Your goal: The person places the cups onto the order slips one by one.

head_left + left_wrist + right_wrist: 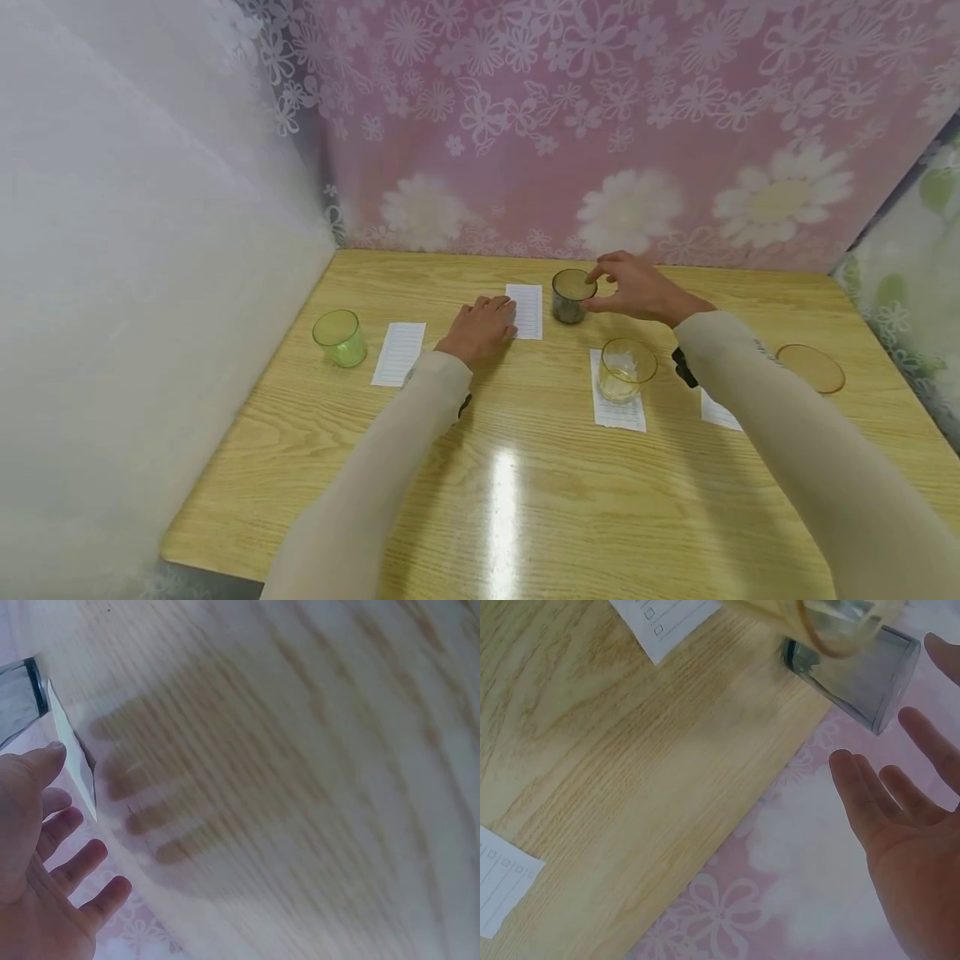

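In the head view a grey-tinted glass [568, 309] stands upright toward the back of the table. My right hand [637, 290] is at its right side, thumb and fingers parted around the near rim; the right wrist view shows a gap between the fingertips and the grey glass [862, 682]. A white printed paper slip [528, 312] lies left of that glass. Over the slip's left edge hovers my left hand [480, 329], and in the left wrist view its fingers are spread, with the thumb close to the paper slip [73, 754]. Whether the thumb touches it I cannot tell.
A green glass [341, 340] stands at the left beside another paper slip [399, 354]. Front right, a yellow glass [624, 379] sits on a third slip [622, 417]. An amber disc-like rim [812, 369] and one more slip [718, 411] lie partly behind my right sleeve.
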`<state>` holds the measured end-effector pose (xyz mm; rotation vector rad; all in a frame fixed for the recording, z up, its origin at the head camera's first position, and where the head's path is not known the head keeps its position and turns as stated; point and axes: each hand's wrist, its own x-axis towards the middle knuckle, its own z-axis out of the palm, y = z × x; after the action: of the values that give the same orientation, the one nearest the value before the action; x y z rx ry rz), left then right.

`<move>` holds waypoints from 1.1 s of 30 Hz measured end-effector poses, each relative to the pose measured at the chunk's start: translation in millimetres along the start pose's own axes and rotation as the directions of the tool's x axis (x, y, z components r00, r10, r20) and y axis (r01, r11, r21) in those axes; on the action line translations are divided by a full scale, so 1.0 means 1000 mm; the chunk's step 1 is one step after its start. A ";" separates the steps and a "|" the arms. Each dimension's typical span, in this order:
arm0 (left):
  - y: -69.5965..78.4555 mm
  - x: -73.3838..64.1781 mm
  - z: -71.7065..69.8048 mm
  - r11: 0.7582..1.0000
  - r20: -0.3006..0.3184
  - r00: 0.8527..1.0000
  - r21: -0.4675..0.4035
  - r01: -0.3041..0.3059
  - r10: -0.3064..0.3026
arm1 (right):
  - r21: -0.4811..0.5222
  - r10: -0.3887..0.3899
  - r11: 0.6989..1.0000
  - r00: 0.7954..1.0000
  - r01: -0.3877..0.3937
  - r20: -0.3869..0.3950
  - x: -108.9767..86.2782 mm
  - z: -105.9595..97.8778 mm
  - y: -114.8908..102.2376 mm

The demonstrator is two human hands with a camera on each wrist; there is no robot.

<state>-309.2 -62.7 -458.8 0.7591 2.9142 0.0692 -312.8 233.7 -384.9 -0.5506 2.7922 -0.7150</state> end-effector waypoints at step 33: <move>0.002 0.009 0.010 0.999 0.000 0.999 0.029 0.037 -0.037 | -0.066 -0.084 0.995 0.996 0.082 -0.035 0.026 0.019 0.006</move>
<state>-314.3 -56.2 -469.1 0.7086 2.9341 0.0224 -332.5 220.3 -406.6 -0.6752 2.8507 -0.6607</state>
